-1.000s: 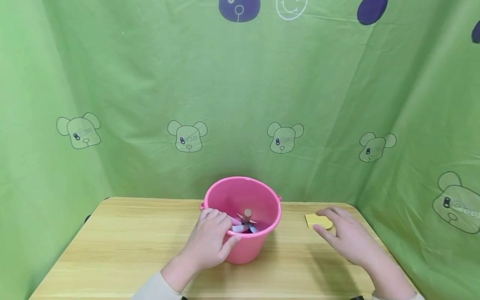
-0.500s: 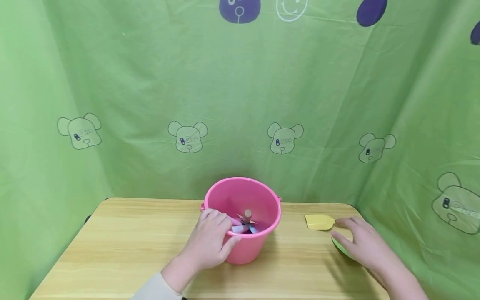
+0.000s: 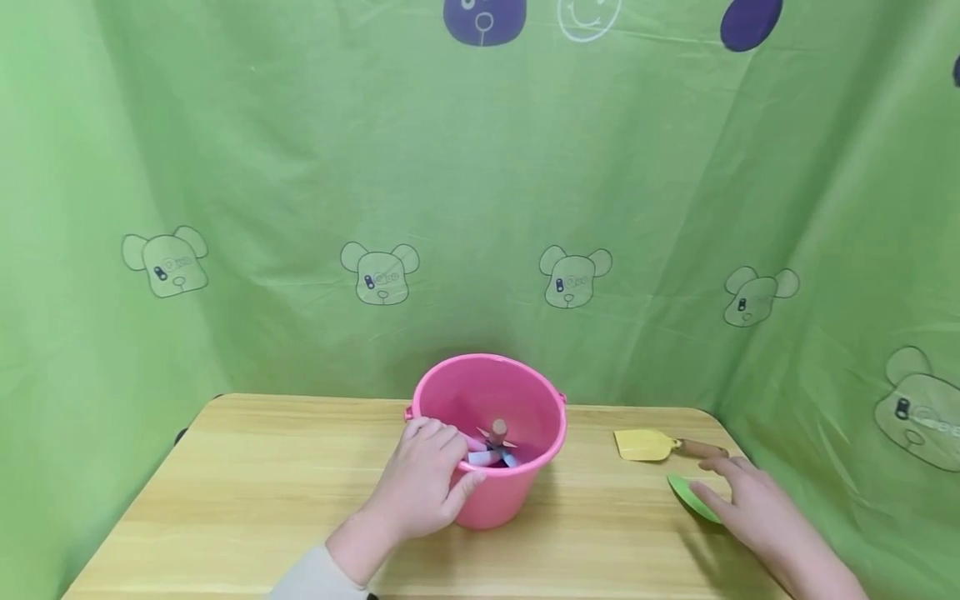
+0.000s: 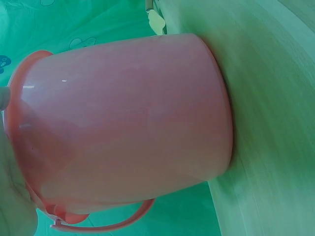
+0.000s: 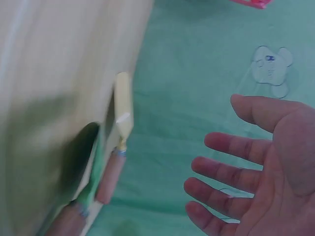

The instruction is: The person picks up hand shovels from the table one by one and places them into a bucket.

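Note:
A pink bucket [image 3: 489, 500] stands upright on the wooden table, and its near-left rim is gripped by my left hand [image 3: 420, 479], fingers over the edge and thumb outside. Inside the bucket lie several small items, among them a wooden handle end [image 3: 497, 431] and pale blue pieces. Over the table's right side hovers my right hand [image 3: 753, 508], fingers spread and holding nothing. Below it is a green-bladed trowel [image 3: 692, 498], its handle hidden by the hand in the head view. Beyond lies a small yellow shovel [image 3: 645, 445] with a wooden handle.
Green cloth [image 3: 480, 167] with bear-face prints hangs behind the table and at both sides. The table [image 3: 277, 483] has its rounded back edge close to the cloth. In the left wrist view the bucket's bail handle [image 4: 113, 227] hangs down along its side.
My right hand has moved right and toward me, away from above the yellow shovel, uncovering its handle and the green blade. My left hand stays on the bucket rim.

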The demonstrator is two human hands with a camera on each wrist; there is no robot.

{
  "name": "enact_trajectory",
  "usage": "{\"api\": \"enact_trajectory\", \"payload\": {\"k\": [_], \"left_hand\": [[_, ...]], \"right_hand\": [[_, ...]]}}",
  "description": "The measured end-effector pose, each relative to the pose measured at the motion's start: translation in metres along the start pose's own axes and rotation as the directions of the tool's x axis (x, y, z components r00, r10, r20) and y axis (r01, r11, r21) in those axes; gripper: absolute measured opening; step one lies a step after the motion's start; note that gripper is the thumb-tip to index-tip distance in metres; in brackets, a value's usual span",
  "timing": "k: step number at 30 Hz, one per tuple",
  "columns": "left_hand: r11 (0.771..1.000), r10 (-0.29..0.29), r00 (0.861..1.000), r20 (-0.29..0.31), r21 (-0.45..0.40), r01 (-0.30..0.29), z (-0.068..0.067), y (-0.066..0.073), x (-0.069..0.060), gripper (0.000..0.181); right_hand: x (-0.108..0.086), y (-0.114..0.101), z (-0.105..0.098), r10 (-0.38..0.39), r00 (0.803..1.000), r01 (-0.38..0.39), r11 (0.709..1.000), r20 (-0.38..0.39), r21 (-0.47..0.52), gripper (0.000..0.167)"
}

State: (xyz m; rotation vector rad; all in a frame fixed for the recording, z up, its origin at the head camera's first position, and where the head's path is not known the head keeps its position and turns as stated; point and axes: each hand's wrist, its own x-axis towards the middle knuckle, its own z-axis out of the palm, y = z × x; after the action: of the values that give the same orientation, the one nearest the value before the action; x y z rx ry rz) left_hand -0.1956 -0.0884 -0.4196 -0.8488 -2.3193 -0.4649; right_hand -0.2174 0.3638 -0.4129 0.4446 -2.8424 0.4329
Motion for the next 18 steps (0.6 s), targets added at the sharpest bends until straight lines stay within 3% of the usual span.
{"api": "enact_trajectory", "payload": {"k": [5, 12, 18], "left_hand": [[1.0, -0.004, 1.0, -0.002, -0.008, 0.004, 0.0, 0.001, 0.0, 0.032], [1.0, -0.01, 1.0, -0.006, -0.003, 0.01, 0.001, 0.0, 0.0, 0.03], [1.0, -0.009, 1.0, -0.007, -0.002, 0.009, 0.002, 0.0, 0.0, 0.03]], "right_hand": [[-0.005, 0.018, 0.009, 0.051, 0.998, -0.048, 0.997, 0.044, -0.055, 0.051], [-0.009, 0.028, 0.015, 0.085, 0.995, -0.08, 0.993, 0.056, -0.082, 0.049], [-0.012, 0.039, 0.018, 0.154, 0.976, -0.135, 0.983, 0.154, -0.125, 0.053]]}}
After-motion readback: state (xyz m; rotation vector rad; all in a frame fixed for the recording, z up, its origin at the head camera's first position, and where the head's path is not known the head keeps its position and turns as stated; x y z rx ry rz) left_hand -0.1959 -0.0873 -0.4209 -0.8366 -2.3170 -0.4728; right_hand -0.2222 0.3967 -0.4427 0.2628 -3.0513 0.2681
